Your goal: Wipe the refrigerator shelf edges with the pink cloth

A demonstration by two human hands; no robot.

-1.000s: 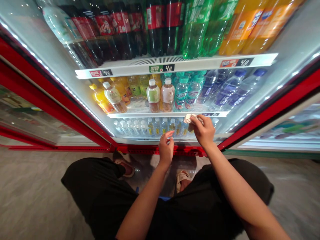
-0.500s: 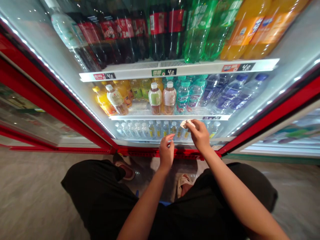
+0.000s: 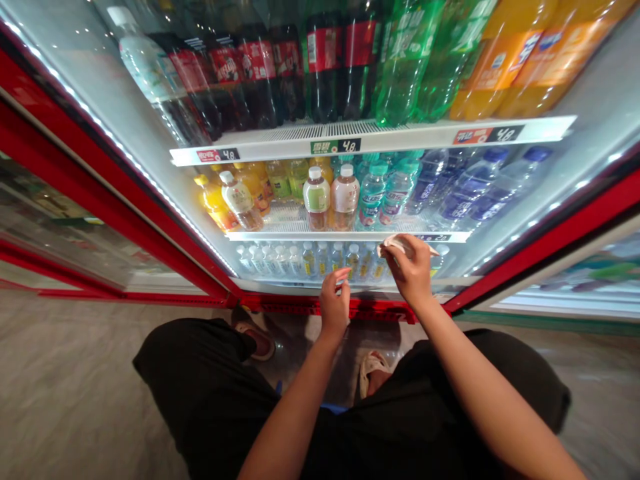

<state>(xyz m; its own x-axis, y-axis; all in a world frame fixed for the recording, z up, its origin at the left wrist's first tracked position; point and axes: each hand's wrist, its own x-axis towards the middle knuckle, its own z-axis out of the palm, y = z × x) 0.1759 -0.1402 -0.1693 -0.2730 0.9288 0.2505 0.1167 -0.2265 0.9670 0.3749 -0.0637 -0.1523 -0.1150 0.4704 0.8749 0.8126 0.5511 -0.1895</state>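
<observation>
My right hand [image 3: 414,270] grips a crumpled whitish cloth [image 3: 399,243] in front of the bottom shelf's upper edge. The cloth is partly hidden by my fingers, and a corner sticks out to the right. Lower and to the left, my left hand [image 3: 334,303] hangs in the air with nothing in it, its fingers loosely bent and apart from the thumb. Beyond both hands stand small bottles [image 3: 353,259] on the bottom shelf. Just above my right hand runs the white front strip of the middle shelf [image 3: 300,236], bearing a price label [image 3: 440,238].
The lit fridge has a red frame [image 3: 500,277]. Cola bottles [image 3: 323,67], green bottles [image 3: 410,67] and orange bottles [image 3: 525,60] fill the upper shelf. Tea bottles [image 3: 317,200] and blue-capped bottles [image 3: 480,183] stand mid-level. My knees flank the fridge's red base [image 3: 295,305].
My right hand has moved a little to the right along the shelf edge with the cloth. My left hand stays nearly in place. The view has shifted slightly.
</observation>
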